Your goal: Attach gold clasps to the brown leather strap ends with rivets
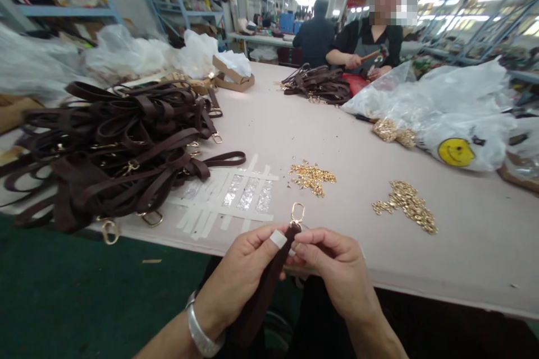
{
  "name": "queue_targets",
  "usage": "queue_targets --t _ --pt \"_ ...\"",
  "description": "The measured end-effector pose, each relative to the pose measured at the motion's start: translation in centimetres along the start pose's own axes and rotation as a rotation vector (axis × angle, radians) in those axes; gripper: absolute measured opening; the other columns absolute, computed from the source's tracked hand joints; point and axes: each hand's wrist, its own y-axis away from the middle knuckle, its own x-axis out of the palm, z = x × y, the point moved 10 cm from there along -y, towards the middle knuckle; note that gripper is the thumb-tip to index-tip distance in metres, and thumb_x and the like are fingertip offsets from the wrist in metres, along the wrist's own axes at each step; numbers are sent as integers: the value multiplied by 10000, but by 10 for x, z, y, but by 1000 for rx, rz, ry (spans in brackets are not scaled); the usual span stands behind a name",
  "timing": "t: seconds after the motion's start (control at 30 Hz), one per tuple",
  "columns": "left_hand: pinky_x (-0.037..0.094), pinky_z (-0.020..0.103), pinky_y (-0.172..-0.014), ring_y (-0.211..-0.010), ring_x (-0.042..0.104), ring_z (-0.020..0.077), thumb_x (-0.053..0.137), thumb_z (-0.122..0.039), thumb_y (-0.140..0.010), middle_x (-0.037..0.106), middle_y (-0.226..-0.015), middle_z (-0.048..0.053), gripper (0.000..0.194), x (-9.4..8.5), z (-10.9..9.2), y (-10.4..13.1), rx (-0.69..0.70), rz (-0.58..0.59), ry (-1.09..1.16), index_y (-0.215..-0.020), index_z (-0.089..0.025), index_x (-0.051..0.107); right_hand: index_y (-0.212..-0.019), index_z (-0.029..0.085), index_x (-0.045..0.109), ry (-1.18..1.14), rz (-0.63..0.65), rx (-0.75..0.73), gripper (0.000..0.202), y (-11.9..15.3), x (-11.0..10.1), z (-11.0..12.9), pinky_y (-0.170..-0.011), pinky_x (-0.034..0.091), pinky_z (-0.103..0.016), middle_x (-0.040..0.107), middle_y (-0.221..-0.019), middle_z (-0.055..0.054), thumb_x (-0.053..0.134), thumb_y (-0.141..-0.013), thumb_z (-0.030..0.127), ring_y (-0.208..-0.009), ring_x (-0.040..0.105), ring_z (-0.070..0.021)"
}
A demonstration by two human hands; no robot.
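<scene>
A dark brown strap [269,283] runs up from my lap between my two hands, a gold clasp [297,212] at its upper end. Wrapped round the strap, my left hand [248,269] has white tape on its thumb. My right hand [332,269] pinches at the strap's end just below the clasp; whether a small part sits between its fingertips is hidden. Just beyond the clasp lies a pile of small bright gold studs [314,178]. Farther right is a second pile of small gold pieces [406,202].
A large heap of brown straps [113,151] with gold hardware covers the table's left side, some hanging over the edge. Taped patches [236,196] mark the tabletop. Plastic bags [455,118] line the right. Across the table a person [366,45] holds a hammer beside more straps [315,84].
</scene>
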Motion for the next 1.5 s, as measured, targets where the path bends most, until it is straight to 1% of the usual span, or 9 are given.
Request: queue_targets --t 0.4,0.57,0.7,0.83,0.97,1.1,1.23,1.37,1.5 --pt "435 195 -596 -668 554 117 562 -448 -935 655 -754 25 350 5 9 -2 3 25 -28 -1059 -161 719 -846 167 719 -31 -15 11 239 -1 -7 -19 -635 605 -285 708 -702 -13 805 -753 369 -636 691 -158" --pt "445 211 -633 -688 537 126 516 -415 -964 629 -755 10 331 7 1 3 76 13 -140 -1025 -175 735 -834 185 722 76 -25 -96 173 3 -6 -4 -646 589 -262 665 -785 0 750 -807 354 -682 668 -142" --pt "493 260 -768 -865 602 190 522 -397 -962 690 -929 36 308 6 -8 9 180 -16 -291 -1130 -228 717 -807 182 705 108 -50 -107 174 7 -8 4 -650 579 -252 679 -824 -5 762 -787 345 -708 668 -143" --pt "507 247 -739 -845 624 191 552 -426 -942 715 -1034 25 322 2 -1 12 180 -41 -414 -1192 -281 695 -742 184 588 -41 -69 -66 261 8 -8 -1 -606 546 -236 692 -723 21 814 -717 314 -618 641 -118" --pt "516 245 -719 -780 636 182 591 -477 -907 729 -945 15 364 1 13 9 104 -31 -356 -1198 -283 692 -759 198 552 -48 -107 -77 302 10 -13 -2 -601 517 -214 671 -706 50 832 -674 275 -614 617 -102" --pt "498 232 -724 -757 633 164 577 -500 -914 707 -767 5 428 8 26 1 -14 30 -235 -1259 -255 640 -904 202 636 411 -154 -221 166 13 -45 26 -700 526 -258 694 -799 11 722 -800 299 -726 640 -138" --pt "474 202 -596 -619 595 127 699 -499 -824 669 -672 -10 450 9 37 -3 -142 -16 -51 -1178 -221 667 -1043 178 649 1239 -478 -528 184 19 -112 79 -812 524 -313 716 -963 -73 540 -917 256 -836 651 -179" --pt "411 168 -488 -509 514 86 851 -444 -660 605 -593 -42 430 10 42 -5 -182 -82 24 -973 -190 703 -1047 146 647 1523 -500 -531 206 0 -159 87 -853 490 -368 714 -975 -110 503 -907 193 -904 644 -236" --pt "368 156 -450 -474 450 59 894 -384 -584 577 -593 -55 382 15 45 -7 -220 -80 52 -821 -172 683 -1016 159 652 1707 -429 -502 194 -17 -163 85 -815 470 -334 712 -911 -86 483 -922 164 -882 639 -233"
